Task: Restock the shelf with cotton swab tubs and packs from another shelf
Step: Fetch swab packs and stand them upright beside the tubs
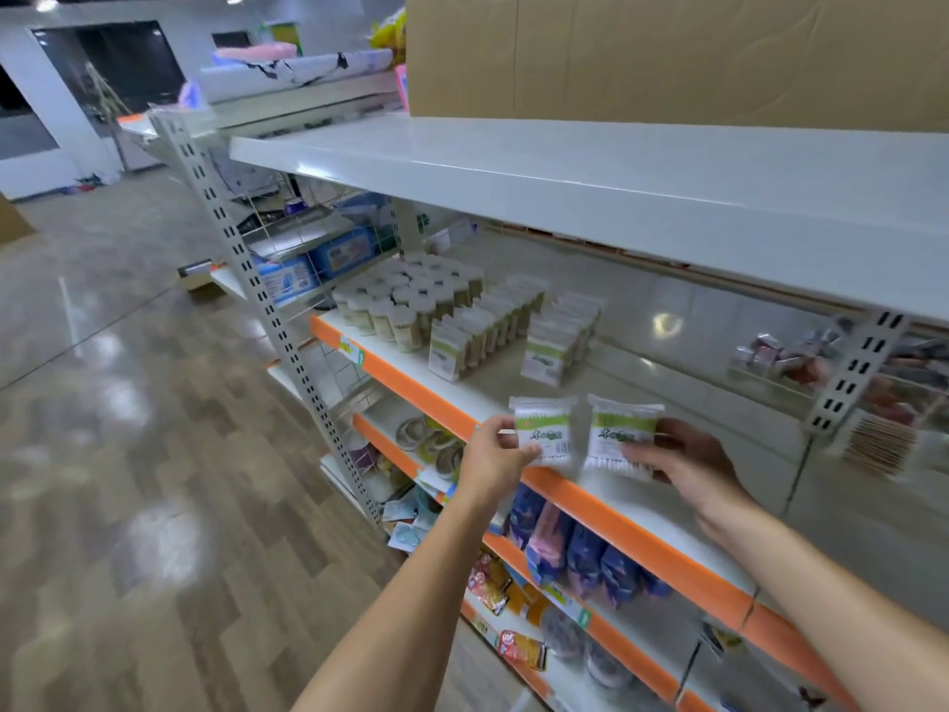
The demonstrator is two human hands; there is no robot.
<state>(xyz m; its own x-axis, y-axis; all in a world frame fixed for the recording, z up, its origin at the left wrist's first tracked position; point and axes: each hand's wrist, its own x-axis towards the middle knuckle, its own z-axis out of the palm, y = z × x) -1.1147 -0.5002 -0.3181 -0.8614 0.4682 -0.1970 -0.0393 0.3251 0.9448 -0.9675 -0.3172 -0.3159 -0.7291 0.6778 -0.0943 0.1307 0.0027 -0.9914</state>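
My left hand (490, 462) pinches a white cotton swab pack with a green label (545, 429) by its left edge. My right hand (685, 462) grips a second, matching pack (621, 435) from the right. Both packs hang upright, side by side, just above the front of the white shelf with the orange edge (611, 511). Further back on that shelf stand several round cotton swab tubs (411, 298) and two rows of swab packs (485, 328) (562, 334).
A broad white shelf (616, 177) overhangs close above, with a cardboard sheet (667, 48) behind it. Lower shelves hold tape rolls (431, 444), blue and pink bags (570, 552) and snack packets (493, 583). The slotted upright (267, 300) and wooden floor (128, 454) lie left.
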